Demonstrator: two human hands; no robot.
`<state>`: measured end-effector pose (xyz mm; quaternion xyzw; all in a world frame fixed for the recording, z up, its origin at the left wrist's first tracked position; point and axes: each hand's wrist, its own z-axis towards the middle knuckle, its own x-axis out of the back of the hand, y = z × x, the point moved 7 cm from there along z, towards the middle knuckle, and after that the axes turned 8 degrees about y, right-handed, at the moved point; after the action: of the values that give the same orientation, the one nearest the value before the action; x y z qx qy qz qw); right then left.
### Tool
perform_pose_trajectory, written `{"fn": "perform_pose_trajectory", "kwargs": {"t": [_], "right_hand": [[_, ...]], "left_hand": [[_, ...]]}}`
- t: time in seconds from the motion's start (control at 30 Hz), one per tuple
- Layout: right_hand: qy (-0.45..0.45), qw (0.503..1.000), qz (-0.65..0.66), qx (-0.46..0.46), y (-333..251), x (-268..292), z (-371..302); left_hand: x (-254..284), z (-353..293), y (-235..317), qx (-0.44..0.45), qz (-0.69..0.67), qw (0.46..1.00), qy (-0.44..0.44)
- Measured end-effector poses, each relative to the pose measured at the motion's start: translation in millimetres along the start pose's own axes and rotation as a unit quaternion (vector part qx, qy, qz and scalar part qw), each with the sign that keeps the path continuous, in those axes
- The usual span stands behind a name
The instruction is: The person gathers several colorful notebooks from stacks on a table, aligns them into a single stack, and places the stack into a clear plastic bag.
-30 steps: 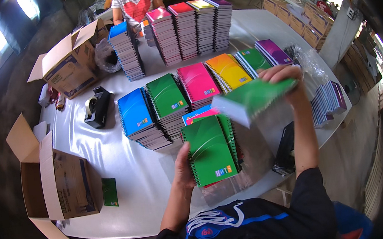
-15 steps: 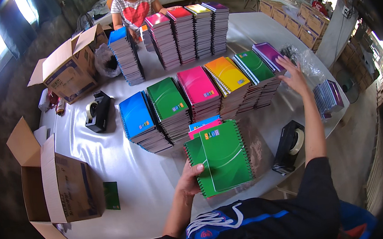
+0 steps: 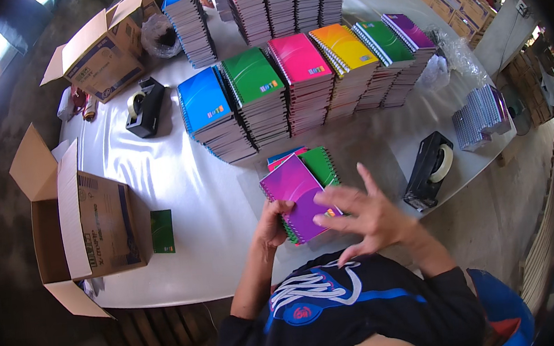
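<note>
My left hand (image 3: 271,225) grips a small handful of spiral notebooks by their left side, thumb on top. A purple notebook (image 3: 290,188) lies uppermost, askew over a green notebook (image 3: 320,165), with pink and blue edges showing behind. Over the purple cover's right edge, my right hand (image 3: 378,215) is spread open; whether its fingertips touch the cover I cannot tell. Beyond my hands stands a row of notebook stacks: blue (image 3: 205,100), green (image 3: 251,75), pink (image 3: 301,58), yellow (image 3: 344,48), another green (image 3: 384,41) and purple (image 3: 408,31).
Taller notebook stacks (image 3: 248,12) stand behind the row. Black tape dispensers sit at right (image 3: 426,175) and left (image 3: 144,111). Open cartons stand near left (image 3: 111,219) and far left (image 3: 103,59). A green cover (image 3: 162,231) and a bundle of notebooks (image 3: 482,116) lie on the white table (image 3: 187,275).
My right hand has come back from the purple stack toward my left hand. A purple notebook now tops the held ones, where green was uppermost. The view has tilted lower.
</note>
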<state>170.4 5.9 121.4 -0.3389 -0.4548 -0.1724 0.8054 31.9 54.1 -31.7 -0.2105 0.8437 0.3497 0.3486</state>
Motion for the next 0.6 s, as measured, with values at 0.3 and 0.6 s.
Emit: {"fn": "perform_pose_trajectory", "kwargs": {"t": [0.3,0.6], "right_hand": [[0.147,0.978,0.088,0.12,34,-34,0],[0.185,0.807,0.517,-0.218,105,-114,-39]], "left_hand": [[-29,-37,7,0.075,0.101,0.99,0.056],[-27,-7,-4,-0.515,0.351,0.782,-0.02]]}}
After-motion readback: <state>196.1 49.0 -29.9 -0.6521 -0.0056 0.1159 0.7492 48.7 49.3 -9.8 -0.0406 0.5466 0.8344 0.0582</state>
